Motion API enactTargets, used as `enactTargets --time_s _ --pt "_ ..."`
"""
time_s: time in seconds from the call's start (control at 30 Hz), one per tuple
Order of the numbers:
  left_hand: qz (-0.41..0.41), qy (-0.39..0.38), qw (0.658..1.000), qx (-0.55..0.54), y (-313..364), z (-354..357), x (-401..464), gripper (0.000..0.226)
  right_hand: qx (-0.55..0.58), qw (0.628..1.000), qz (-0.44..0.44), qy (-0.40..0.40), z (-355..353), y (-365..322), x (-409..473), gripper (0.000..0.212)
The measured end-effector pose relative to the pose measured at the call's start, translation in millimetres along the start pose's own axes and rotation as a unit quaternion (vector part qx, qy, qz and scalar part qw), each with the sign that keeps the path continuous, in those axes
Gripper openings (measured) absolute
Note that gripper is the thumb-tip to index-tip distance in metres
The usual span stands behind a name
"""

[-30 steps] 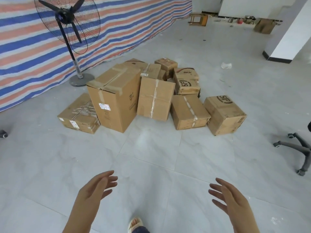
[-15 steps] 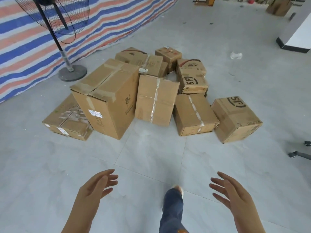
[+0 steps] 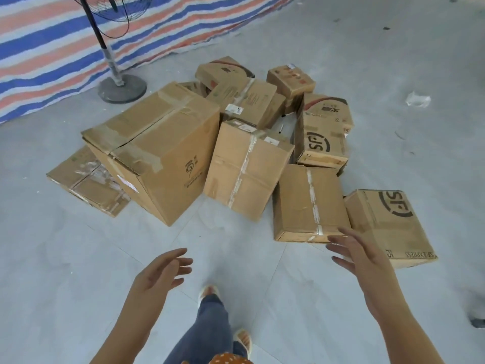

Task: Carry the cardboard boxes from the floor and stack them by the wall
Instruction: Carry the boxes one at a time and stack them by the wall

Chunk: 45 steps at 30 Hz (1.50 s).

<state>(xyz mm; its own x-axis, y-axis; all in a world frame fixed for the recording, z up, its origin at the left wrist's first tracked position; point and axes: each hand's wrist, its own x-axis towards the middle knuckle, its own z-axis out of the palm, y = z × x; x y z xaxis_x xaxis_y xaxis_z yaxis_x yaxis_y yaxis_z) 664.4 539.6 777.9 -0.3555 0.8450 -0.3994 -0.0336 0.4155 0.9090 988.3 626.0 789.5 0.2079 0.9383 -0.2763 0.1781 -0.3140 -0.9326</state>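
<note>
Cardboard boxes (image 3: 210, 153) lie clustered on the tiled floor (image 3: 65, 258), beyond both hands. Left hand (image 3: 160, 271) and right hand (image 3: 359, 258) hover with fingers spread, holding nothing; the right overlaps the nearest flat box (image 3: 307, 203). All boxes taped closed.

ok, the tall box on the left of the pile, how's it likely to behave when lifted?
The tall box is the bulkiest in the pile, so probably a two-hand lift; weight can't be judged. Its top flaps look creased and patched with old tape, so the top may flex or give. It stands upright, taller than its neighbours, so it may tip if pushed high.
</note>
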Motion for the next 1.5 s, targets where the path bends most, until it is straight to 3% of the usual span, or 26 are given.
enactTargets --time_s 0.27,0.57,0.67,0.73,0.83,0.93,1.0,1.07,1.23,1.3,1.47,1.5 --pt "-0.071 0.046 0.996 0.0 20 63 132 0.023 -0.046 0.995 0.033 -0.08 38 -33 166 0.024" --pt "-0.15 0.086 0.984 -0.049 42 148 297 0.024 -0.175 0.968 0.039 -0.176 71 -81 375 0.028" --pt "-0.22 0.131 0.964 -0.075 9 177 344 0.023 -0.255 0.936 0.041 -0.239 105 -69 447 0.029" --pt "-0.279 0.165 0.939 -0.114 -25 200 372 0.024 -0.347 0.893 0.027 -0.284 133 -50 493 0.036" --pt "-0.362 0.186 0.897 -0.17 -85 242 414 0.025 -0.433 0.837 -0.061 -0.329 180 -9 559 0.042" --pt "-0.41 0.173 0.871 -0.209 -150 281 465 0.024 -0.529 0.757 -0.197 -0.331 225 50 619 0.051" --pt "-0.428 0.164 0.862 -0.217 -188 303 499 0.023 -0.593 0.694 -0.236 -0.333 243 95 646 0.059" --pt "-0.433 0.161 0.86 -0.218 -223 318 528 0.023 -0.626 0.664 -0.269 -0.308 249 134 664 0.064" --pt "-0.428 0.209 0.851 -0.222 -311 342 596 0.019 -0.562 0.697 -0.414 -0.164 247 184 695 0.066" --pt "-0.433 0.224 0.847 -0.213 -349 351 616 0.032 -0.548 0.697 -0.436 -0.152 249 196 709 0.066" --pt "-0.509 0.306 0.758 -0.271 -421 367 638 0.061 -0.518 0.697 -0.482 -0.116 251 212 730 0.062" --pt "-0.506 0.311 0.755 -0.279 -430 368 638 0.061 -0.51 0.702 -0.486 -0.106 250 215 730 0.06"
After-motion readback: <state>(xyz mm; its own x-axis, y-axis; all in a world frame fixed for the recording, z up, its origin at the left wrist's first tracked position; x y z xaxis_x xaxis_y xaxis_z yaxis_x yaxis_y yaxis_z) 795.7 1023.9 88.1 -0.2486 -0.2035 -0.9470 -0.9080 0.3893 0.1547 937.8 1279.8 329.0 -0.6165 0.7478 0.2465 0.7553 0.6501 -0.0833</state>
